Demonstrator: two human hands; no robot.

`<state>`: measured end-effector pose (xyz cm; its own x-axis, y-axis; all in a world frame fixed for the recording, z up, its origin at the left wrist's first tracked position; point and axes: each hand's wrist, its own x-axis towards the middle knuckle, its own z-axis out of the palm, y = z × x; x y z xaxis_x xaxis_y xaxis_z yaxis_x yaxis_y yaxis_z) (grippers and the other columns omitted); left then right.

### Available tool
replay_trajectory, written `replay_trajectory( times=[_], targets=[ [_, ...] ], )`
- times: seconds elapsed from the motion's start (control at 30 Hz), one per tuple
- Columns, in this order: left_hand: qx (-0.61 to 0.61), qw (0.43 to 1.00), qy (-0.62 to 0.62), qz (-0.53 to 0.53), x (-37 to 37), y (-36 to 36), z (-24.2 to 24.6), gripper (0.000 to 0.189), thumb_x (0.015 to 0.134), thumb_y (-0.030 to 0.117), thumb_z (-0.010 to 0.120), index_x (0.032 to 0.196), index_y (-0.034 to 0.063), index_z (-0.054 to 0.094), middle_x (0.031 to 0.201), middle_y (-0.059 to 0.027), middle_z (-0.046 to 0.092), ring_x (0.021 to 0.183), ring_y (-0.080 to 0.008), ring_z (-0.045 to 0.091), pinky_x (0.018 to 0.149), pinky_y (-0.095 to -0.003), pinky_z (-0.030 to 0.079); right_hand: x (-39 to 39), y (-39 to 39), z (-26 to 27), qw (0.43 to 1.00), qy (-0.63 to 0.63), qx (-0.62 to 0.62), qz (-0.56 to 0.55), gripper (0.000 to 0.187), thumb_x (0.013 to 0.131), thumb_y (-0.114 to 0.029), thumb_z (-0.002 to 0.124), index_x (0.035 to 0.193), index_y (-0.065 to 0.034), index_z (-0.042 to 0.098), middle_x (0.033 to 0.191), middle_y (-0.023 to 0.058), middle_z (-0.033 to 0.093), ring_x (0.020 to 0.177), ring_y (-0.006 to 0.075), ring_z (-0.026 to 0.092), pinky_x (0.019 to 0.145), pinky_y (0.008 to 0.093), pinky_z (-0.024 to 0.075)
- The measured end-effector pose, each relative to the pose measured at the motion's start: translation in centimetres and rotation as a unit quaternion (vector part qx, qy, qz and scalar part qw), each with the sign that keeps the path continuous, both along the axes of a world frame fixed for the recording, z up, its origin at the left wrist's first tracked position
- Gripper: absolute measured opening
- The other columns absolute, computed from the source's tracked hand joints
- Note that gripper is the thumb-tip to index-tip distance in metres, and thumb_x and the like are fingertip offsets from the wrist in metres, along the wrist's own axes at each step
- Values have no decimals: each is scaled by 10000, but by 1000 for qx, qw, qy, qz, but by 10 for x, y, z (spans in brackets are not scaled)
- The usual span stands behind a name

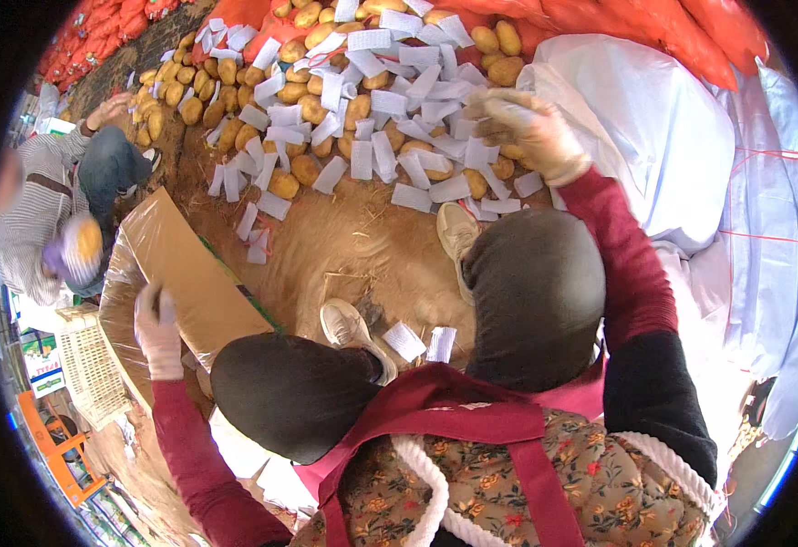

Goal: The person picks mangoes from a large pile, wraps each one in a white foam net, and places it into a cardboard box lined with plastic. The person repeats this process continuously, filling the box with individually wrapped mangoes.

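A heap of potatoes [311, 109] lies on the earth floor, strewn with many white foam net sleeves [389, 102]. My right hand [525, 133], in a pale glove, is raised at the heap's right edge; it is blurred, and whether something is between its fingers cannot be made out. At the left, my left hand [158, 331], gloved too, is over the near side of a cardboard box [190, 273] with clear plastic film round it. Its fingers are blurred and their hold is unclear. Two foam sleeves [404, 341] lie near my shoes [344, 325].
A co-worker [43, 205] crouches at the left, one hand at the potatoes. A woven basket [91, 362] and an orange metal frame [57, 451] stand lower left. Large white sacks [638, 130] fill the right side; red mesh sacks [597, 27] line the back.
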<state>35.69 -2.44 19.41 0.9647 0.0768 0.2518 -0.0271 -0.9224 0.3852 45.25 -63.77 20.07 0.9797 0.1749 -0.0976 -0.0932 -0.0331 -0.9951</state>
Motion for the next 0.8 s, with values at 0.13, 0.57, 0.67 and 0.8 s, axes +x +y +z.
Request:
replay_trajectory(
  times=[0.13,0.57,0.67,0.8],
  targets=[
    [48,965,66,-250,69,-165,46,314,812,202,648,1080,40,628,1213,-158,575,1139,-327,546,982,-408,429,22,-11,-205,933,-70,-336,-105,264,898,-252,611,1040,-37,666,862,78,682,773,189,655,709,327,527],
    [207,826,324,-412,110,-470,-241,488,823,391,623,1271,205,572,1465,-212,341,1299,-341,429,1049,-394,387,-69,-29,-305,966,64,-247,49,293,890,-261,557,1143,-142,646,995,187,661,877,334,634,761,378,509],
    [164,850,323,-381,115,-477,-277,452,849,394,610,1242,173,578,1364,-202,478,1202,-354,512,980,-428,432,-68,-28,-283,935,226,-271,29,361,870,-367,589,1044,-64,680,940,200,676,809,334,630,751,369,502],
    [-115,891,303,-318,125,-462,-274,318,865,301,656,1083,72,625,968,-144,672,877,-274,645,751,-398,503,-51,-40,-239,959,222,-131,-120,396,842,-349,628,1065,-25,675,868,171,688,768,260,637,741,355,505]
  ],
)
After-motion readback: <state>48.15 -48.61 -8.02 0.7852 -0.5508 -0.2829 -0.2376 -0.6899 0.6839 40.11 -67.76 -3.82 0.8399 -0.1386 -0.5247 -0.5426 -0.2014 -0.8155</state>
